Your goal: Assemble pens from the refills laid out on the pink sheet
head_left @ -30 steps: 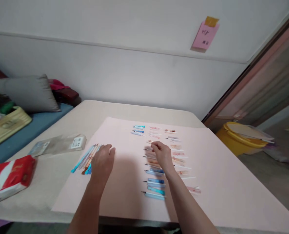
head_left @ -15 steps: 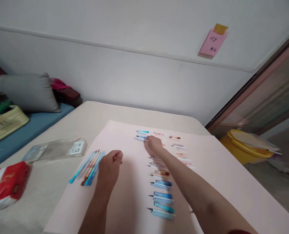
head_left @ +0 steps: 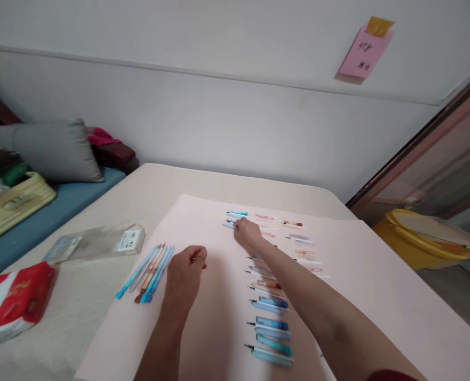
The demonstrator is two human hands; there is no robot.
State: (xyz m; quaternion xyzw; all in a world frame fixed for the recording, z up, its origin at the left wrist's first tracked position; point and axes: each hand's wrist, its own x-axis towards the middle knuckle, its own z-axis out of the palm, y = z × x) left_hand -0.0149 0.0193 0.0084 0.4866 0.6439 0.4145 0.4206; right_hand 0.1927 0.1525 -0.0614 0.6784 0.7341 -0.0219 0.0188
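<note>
My right hand (head_left: 247, 233) reaches far over the pink sheet (head_left: 214, 312). Its fingertips are closed on a blue pen part (head_left: 230, 224), mostly covered by the fingers. Just beyond lies a turquoise pen part (head_left: 238, 213). My left hand (head_left: 187, 264) hovers or rests over the sheet with its fingers curled in, and nothing sticks out of it. Beside it, a bundle of slim pens (head_left: 149, 272) in blue, brown and grey lies side by side. Under my right forearm runs a column of pen parts, with blue pieces (head_left: 272, 323) and thin white refills with dark tips.
A clear plastic sleeve (head_left: 95, 244) and a red and white packet (head_left: 16, 296) lie left of the sheet. More pen parts (head_left: 298, 238) are at the right. A yellow bucket (head_left: 417, 248) stands beyond the right edge; a wall with a pink note (head_left: 365, 53) rises behind.
The view has swung slightly left, so everything sits a little further right. My right hand stays at the blue pen part; my left hand keeps its curled pose.
</note>
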